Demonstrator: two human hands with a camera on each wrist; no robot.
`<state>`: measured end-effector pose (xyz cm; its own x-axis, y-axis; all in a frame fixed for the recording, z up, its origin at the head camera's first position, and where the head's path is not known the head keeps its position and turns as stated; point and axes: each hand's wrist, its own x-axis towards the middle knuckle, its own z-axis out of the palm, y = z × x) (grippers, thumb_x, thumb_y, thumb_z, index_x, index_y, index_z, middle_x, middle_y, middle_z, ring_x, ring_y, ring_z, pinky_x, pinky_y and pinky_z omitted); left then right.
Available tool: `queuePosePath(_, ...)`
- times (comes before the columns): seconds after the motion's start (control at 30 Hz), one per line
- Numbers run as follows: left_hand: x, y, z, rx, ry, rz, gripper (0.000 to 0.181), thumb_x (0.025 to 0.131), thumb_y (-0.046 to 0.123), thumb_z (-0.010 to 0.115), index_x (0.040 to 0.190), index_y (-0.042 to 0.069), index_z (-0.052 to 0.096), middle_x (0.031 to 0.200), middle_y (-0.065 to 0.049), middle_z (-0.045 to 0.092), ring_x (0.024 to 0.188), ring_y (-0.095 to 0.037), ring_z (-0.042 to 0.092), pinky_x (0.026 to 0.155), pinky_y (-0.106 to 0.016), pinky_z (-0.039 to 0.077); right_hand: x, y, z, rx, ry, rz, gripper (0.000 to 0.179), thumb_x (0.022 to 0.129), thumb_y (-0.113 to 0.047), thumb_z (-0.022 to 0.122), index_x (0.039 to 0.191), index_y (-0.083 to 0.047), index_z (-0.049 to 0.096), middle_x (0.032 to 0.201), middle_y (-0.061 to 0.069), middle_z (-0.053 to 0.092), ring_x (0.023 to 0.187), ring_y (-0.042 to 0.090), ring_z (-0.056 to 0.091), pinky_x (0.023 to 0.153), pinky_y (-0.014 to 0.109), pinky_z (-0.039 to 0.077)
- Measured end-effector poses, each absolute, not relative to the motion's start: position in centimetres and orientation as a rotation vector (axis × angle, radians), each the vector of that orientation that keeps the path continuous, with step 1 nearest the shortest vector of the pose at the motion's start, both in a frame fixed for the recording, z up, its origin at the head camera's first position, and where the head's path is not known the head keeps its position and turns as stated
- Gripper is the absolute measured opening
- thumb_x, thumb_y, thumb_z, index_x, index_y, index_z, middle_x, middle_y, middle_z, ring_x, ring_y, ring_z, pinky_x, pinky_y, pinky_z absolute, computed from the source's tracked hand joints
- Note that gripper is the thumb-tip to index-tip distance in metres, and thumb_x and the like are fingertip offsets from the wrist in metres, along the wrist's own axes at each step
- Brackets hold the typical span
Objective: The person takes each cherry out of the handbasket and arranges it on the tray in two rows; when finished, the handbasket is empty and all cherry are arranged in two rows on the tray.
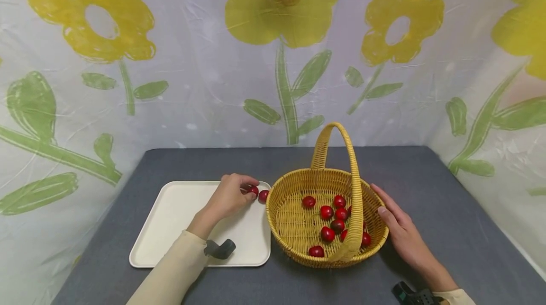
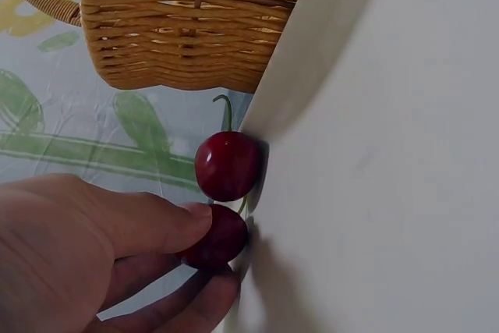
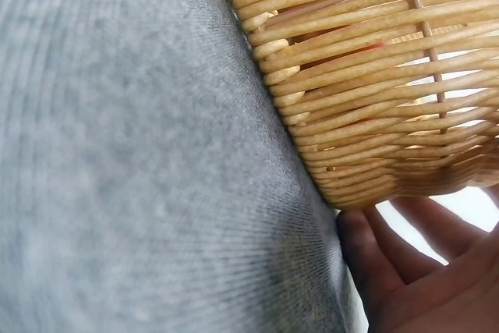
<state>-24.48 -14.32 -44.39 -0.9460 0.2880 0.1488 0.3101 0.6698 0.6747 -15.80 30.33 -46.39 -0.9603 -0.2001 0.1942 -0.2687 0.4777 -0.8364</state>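
Observation:
At the tray's upper right corner my left hand (image 1: 230,196) pinches a dark red cherry (image 2: 222,239) between thumb and fingers. A second cherry (image 2: 228,166), its green stem curving up, sits beside it on the white tray (image 1: 179,219). To the right stands a yellow wicker basket (image 1: 292,229) with a tall arched handle. Several red cherries (image 1: 327,234) lie inside, mostly toward its right side, some partly hidden by the handle. My right hand (image 1: 403,234) rests against the basket's right outer side, fingers extended and thumb near the rim.
A dark grey cloth (image 1: 443,201) covers the table under tray and basket. Behind it hangs a pale curtain (image 1: 204,82) printed with yellow flowers. The basket handle (image 1: 355,191) rises well above the rim, and the basket stands close to the tray's right edge.

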Motion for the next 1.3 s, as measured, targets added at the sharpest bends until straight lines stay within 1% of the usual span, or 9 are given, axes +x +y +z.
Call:
queuePosePath(0.27,-24.6,-14.5,-44.3,-0.521,-2.863,-1.177,0.031,0.093,0.001,0.082,0.124,0.002,0.081,0.109,-0.011,0.085,0.106,-0.027,0.082,0.099,-0.047,0.064,-15.9,30.4,-46.4,0.407,-2.648,1.521,0.055,0.121,-0.03,0.038,0.175,-0.027,0.028,0.179,0.014,0.031,0.147,-0.021,0.029,0.107,0.001,0.033)
queuePosePath(0.5,-24.5,-15.5,-43.4,-0.55,-2.874,-1.239,0.04,0.095,0.003,0.081,0.134,-0.001,0.075,0.123,-0.017,0.081,0.11,-0.033,0.081,0.094,-0.043,0.067,-15.9,30.2,-46.3,0.44,-2.604,1.546,0.054,0.121,-0.026,0.039,0.174,-0.022,0.031,0.178,0.016,0.033,0.148,-0.019,0.033,0.109,0.001,0.034)
queuePosePath(0.67,-23.9,-16.3,-41.7,-0.547,-2.794,-1.388,0.044,0.097,0.008,0.08,0.14,0.006,0.074,0.138,-0.015,0.076,0.118,-0.035,0.079,0.095,-0.04,0.066,-15.8,30.2,-46.2,0.465,-2.583,1.552,0.054,0.121,-0.023,0.04,0.174,-0.019,0.032,0.178,0.015,0.034,0.148,-0.019,0.033,0.109,0.0,0.033)
queuePosePath(0.8,-23.2,-16.1,-40.2,-0.639,-2.634,-1.739,0.046,0.097,0.01,0.082,0.142,0.009,0.073,0.138,-0.011,0.077,0.127,-0.034,0.075,0.097,-0.032,0.065,-15.7,30.2,-46.3,0.464,-2.583,1.559,0.054,0.121,-0.023,0.04,0.174,-0.021,0.032,0.178,0.014,0.034,0.147,-0.019,0.033,0.108,0.0,0.034)
queuePosePath(0.97,-21.9,-15.1,-38.5,-0.778,-2.457,-2.111,0.047,0.098,0.011,0.083,0.144,0.012,0.072,0.138,-0.011,0.077,0.126,-0.027,0.076,0.076,-0.026,0.063,-15.8,30.2,-46.5,0.451,-2.601,1.557,0.053,0.121,-0.026,0.038,0.174,-0.029,0.031,0.178,0.015,0.033,0.148,-0.019,0.033,0.109,0.0,0.033)
queuePosePath(1.03,-21.4,-14.4,-37.9,-0.854,-2.405,-2.199,0.046,0.099,0.01,0.082,0.144,0.011,0.072,0.139,-0.013,0.076,0.126,-0.028,0.076,0.078,-0.029,0.065,-15.8,30.2,-46.5,0.445,-2.604,1.559,0.053,0.121,-0.026,0.038,0.174,-0.033,0.03,0.178,0.015,0.032,0.148,-0.019,0.033,0.109,0.0,0.033)
queuePosePath(1.17,-20.6,-12.2,-37.0,-1.05,-2.334,-2.283,0.044,0.098,0.006,0.081,0.141,0.005,0.072,0.137,-0.019,0.076,0.126,-0.032,0.076,0.096,-0.039,0.066,-15.8,30.3,-46.5,0.431,-2.613,1.556,0.053,0.122,-0.027,0.037,0.173,-0.036,0.029,0.179,0.014,0.031,0.148,-0.019,0.032,0.108,0.0,0.034)
queuePosePath(1.2,-20.4,-11.6,-36.8,-1.104,-2.329,-2.288,0.044,0.098,0.005,0.081,0.14,0.004,0.072,0.137,-0.021,0.075,0.125,-0.029,0.076,0.1,-0.042,0.065,-15.8,30.3,-46.5,0.428,-2.617,1.551,0.053,0.122,-0.028,0.037,0.173,-0.037,0.029,0.179,0.013,0.031,0.148,-0.019,0.032,0.108,0.0,0.033)
queuePosePath(1.3,-20.0,-9.6,-36.7,-1.226,-2.388,-2.225,0.043,0.097,0.005,0.082,0.139,0.0,0.072,0.134,-0.021,0.076,0.121,-0.023,0.078,0.101,-0.041,0.065,-15.9,30.3,-46.6,0.422,-2.626,1.536,0.053,0.122,-0.029,0.037,0.173,-0.037,0.029,0.179,0.013,0.031,0.148,-0.02,0.03,0.108,-0.001,0.032)
